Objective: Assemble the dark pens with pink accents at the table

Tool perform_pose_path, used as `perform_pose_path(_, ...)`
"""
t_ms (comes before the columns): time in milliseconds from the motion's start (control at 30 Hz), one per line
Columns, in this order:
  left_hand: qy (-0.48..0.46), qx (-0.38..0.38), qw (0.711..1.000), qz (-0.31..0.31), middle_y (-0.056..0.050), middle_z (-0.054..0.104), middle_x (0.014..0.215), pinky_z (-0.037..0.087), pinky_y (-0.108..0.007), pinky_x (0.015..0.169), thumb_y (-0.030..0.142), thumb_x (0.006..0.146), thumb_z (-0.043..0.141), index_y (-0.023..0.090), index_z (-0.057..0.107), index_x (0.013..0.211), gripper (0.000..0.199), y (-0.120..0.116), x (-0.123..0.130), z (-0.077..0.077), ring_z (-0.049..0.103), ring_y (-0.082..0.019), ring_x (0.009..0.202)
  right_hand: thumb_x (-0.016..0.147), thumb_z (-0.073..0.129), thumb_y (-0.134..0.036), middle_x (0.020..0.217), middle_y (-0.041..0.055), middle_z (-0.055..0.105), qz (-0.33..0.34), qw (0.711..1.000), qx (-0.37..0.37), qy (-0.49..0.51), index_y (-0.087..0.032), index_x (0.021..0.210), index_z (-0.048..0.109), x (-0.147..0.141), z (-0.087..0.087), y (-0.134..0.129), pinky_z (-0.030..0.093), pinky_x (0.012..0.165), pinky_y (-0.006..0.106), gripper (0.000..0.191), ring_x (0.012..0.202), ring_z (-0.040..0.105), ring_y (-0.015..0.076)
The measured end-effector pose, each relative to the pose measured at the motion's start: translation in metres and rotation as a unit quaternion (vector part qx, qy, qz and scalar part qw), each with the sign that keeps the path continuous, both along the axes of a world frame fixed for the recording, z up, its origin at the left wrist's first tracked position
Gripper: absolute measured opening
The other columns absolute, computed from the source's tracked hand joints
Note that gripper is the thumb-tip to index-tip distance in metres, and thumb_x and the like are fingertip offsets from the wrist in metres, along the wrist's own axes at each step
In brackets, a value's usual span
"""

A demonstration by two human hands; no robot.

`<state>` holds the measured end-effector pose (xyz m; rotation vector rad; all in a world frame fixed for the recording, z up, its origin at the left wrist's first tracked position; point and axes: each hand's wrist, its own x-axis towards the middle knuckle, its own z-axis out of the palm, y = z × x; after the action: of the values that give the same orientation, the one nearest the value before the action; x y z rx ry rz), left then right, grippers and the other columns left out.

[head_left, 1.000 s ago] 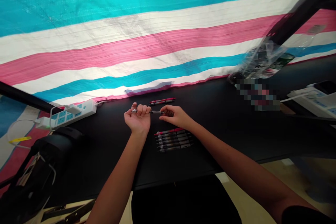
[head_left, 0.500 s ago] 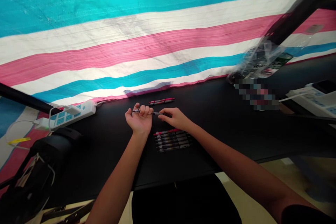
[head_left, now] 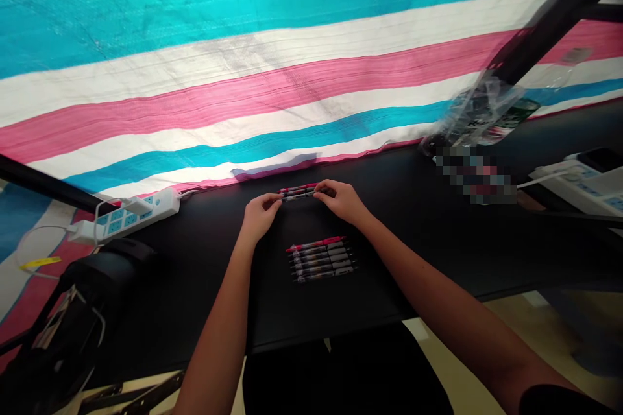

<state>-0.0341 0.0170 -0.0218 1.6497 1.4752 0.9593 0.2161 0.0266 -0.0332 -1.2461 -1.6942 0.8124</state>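
Note:
A dark pen with a clear barrel lies level between my hands. My left hand pinches its left end, and my right hand pinches its right end. Right behind it, roughly parallel, rests a red pen on the black table; a further pen beside it is partly hidden. Closer to me, several pens lie side by side in a row: a red pen at the back and dark pens with grey grips in front of it.
On the left are a white power strip with plugs and a black object with cables. A clear plastic bag with bottles sits at the back right, near another power strip. A striped sheet hangs behind the black table.
Both hands have moved toward the back of the table with the dark pen, now beside the red pen there. My left hand has turned from palm-up to a pinch at the pen's end.

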Motion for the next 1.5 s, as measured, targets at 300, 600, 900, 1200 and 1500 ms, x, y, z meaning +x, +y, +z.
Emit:
perform_pose_path(300, 0.144, 0.101, 0.984, 0.025, -0.003, 0.071, 0.083, 0.052, -0.032, 0.080, 0.019, 0.082, 0.070, 0.019, 0.073, 0.085, 0.004, 0.004, 0.003, -0.008, 0.065, -0.018, 0.078, 0.090, 0.066, -0.023, 0.094, 0.0085, 0.063, -0.038, 0.979, 0.078, -0.184, -0.021, 0.091, 0.075, -0.002, -0.015, 0.006, 0.048, 0.089, 0.041, 0.010, 0.095, 0.060, 0.0262)
perform_pose_path(600, 0.166, 0.119, 0.979, 0.011, -0.003, 0.068, 0.085, 0.053, -0.031, 0.079, 0.013, 0.081, 0.069, 0.019, 0.072, 0.085, 0.008, 0.006, 0.003, -0.007, 0.064, -0.018, 0.079, 0.092, 0.063, -0.020, 0.096, 0.0080, 0.063, -0.036, 0.973, 0.064, -0.219, -0.020, 0.094, 0.071, -0.002, -0.013, 0.009, 0.047, 0.084, 0.037, 0.008, 0.091, 0.061, 0.0238)
perform_pose_path(900, 0.167, 0.084, 0.980, -0.063, -0.002, 0.066, 0.081, 0.049, -0.031, 0.075, 0.020, 0.085, 0.067, 0.021, 0.073, 0.085, 0.006, -0.011, 0.014, 0.008, 0.061, -0.018, 0.077, 0.092, 0.057, -0.018, 0.096, 0.0075, 0.061, -0.045, 0.981, 0.094, -0.161, -0.019, 0.091, 0.069, -0.003, -0.010, 0.005, 0.048, 0.078, 0.034, 0.012, 0.084, 0.061, 0.0210)
perform_pose_path(1200, 0.237, 0.007, 0.938, -0.253, -0.006, 0.064, 0.098, 0.039, -0.047, 0.100, 0.043, 0.078, 0.079, 0.026, 0.078, 0.083, 0.017, -0.033, 0.037, 0.021, 0.052, -0.029, 0.104, 0.090, 0.059, -0.030, 0.085, 0.0055, 0.065, -0.018, 0.996, 0.037, -0.079, -0.019, 0.084, 0.071, 0.002, 0.017, -0.010, 0.048, 0.068, 0.032, 0.017, 0.069, 0.057, 0.0168)
perform_pose_path(1500, 0.269, 0.002, 0.918, -0.292, -0.005, 0.063, 0.100, 0.037, -0.045, 0.099, 0.045, 0.081, 0.076, 0.027, 0.076, 0.095, 0.023, -0.036, 0.036, 0.027, 0.052, -0.029, 0.105, 0.070, 0.080, -0.030, 0.075, 0.0013, 0.068, 0.241, 0.931, -0.165, -0.221, -0.023, 0.074, 0.075, 0.021, 0.034, -0.026, 0.042, 0.057, 0.027, 0.010, 0.066, 0.058, 0.0167)
